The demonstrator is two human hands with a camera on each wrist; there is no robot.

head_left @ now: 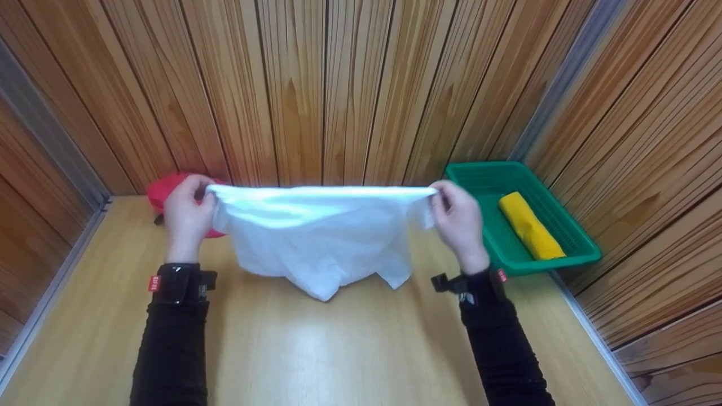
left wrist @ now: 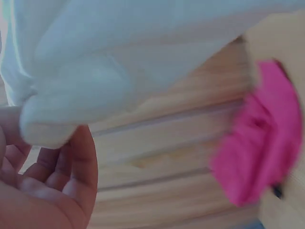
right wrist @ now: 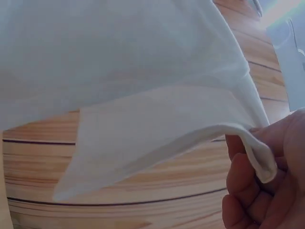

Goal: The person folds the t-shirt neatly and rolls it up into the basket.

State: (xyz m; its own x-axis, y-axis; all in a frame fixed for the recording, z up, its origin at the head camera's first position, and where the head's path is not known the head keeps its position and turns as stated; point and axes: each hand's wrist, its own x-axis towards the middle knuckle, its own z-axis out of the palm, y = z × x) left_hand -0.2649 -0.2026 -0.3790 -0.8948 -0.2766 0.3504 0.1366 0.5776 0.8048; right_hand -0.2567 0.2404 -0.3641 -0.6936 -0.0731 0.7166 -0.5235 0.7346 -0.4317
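Currently: white cloth [head_left: 318,237], stretched above the surface [head_left: 316,349] middle, lower hem touching it; left hand [head_left: 186,217] and right hand [head_left: 459,223] each pinching a top corner (grip closed on fabric).

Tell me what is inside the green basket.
The green basket holds one rolled yellow cloth. The right hand covers the basket's near left corner, so anything there cannot be seen.
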